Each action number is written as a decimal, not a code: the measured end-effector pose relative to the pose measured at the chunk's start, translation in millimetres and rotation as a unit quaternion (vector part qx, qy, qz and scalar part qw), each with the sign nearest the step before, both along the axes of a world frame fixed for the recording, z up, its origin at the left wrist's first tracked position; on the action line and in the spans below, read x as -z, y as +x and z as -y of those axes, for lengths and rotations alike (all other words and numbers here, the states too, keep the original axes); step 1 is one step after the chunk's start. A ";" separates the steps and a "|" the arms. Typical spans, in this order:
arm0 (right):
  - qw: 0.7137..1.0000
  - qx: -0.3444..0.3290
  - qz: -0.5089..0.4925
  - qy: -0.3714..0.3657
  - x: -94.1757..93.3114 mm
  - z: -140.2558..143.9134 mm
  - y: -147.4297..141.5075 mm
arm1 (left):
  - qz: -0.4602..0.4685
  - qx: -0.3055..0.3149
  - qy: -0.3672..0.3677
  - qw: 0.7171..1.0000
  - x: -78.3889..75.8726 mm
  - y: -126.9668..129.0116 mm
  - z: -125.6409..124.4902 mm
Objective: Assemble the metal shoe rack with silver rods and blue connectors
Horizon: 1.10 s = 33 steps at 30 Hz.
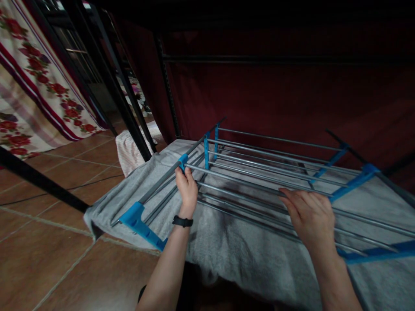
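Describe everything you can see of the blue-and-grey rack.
The rack has long, thin, metallic-looking grey rods joined by bright blue, plastic-looking fittings. It sits low over grey cloth, its rods running roughly left to right, the right side partly out of view. The left hand grips near a blue fitting; the right hand holds a rod.

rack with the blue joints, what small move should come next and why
I'd probably press the long tube gently toward the blue joint to check its seating: the left hand is right at that joint, the right hand grips the same tube farther along, and how deep its end sits can't be seen.
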State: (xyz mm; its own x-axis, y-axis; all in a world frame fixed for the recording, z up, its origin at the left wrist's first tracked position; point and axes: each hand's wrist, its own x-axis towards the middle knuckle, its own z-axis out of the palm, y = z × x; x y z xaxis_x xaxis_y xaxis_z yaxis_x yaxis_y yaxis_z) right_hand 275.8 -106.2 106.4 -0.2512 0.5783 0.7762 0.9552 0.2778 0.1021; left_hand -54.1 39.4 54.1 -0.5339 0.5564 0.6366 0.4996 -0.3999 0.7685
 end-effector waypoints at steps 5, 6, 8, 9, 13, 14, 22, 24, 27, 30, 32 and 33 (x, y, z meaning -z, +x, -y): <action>1.000 -0.002 -0.005 -0.001 0.3 0.9 1.8 | 0.000 -0.002 -0.003 1.000 3.0 1.3 0.0; 1.000 -0.003 -0.005 -0.002 0.3 1.1 2.1 | 0.000 -0.005 -0.002 1.000 3.5 1.6 -0.3; 1.000 -0.002 -0.005 -0.006 0.1 1.5 2.4 | -0.001 -0.013 0.001 1.000 4.2 2.3 -0.7; 1.000 -0.001 -0.005 -0.006 -0.1 1.6 2.4 | -0.001 -0.016 0.002 1.000 4.4 2.7 -0.8; 1.000 -0.003 -0.005 -0.007 -1.0 2.3 2.2 | -0.006 -0.018 0.006 1.000 4.7 4.2 -0.3; 1.000 -0.003 -0.005 -0.008 -1.3 2.5 2.3 | -0.008 -0.018 0.006 1.000 4.7 4.4 0.0; 1.000 -0.010 -0.002 -0.006 -1.3 2.7 4.2 | -0.017 -0.016 0.006 1.000 4.8 4.5 0.2; 1.000 -0.008 -0.002 -0.009 -1.1 2.6 4.6 | -0.021 -0.013 0.003 1.000 4.7 4.4 1.1; 1.000 -0.005 -0.001 -0.015 -1.2 2.5 4.9 | -0.027 -0.005 -0.002 1.000 4.3 4.0 2.9; 1.000 -0.007 -0.001 -0.015 -1.8 2.5 5.1 | -0.026 -0.003 -0.005 1.000 4.1 3.8 4.1; 1.000 -0.006 0.002 -0.016 -2.3 2.6 5.0 | -0.022 -0.002 -0.007 1.000 3.9 3.9 4.1; 1.000 -0.004 0.003 -0.017 -2.4 2.7 5.0 | -0.019 -0.001 -0.007 1.000 3.9 4.0 3.9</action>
State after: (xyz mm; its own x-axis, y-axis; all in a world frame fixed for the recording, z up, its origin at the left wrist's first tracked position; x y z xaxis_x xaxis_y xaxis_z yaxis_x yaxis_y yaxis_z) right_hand 280.8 -108.9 108.8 -0.2613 0.6029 0.7539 0.9521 0.2894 0.0985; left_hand -50.1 35.5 50.2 -0.5104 0.5637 0.6493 0.5303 -0.3881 0.7538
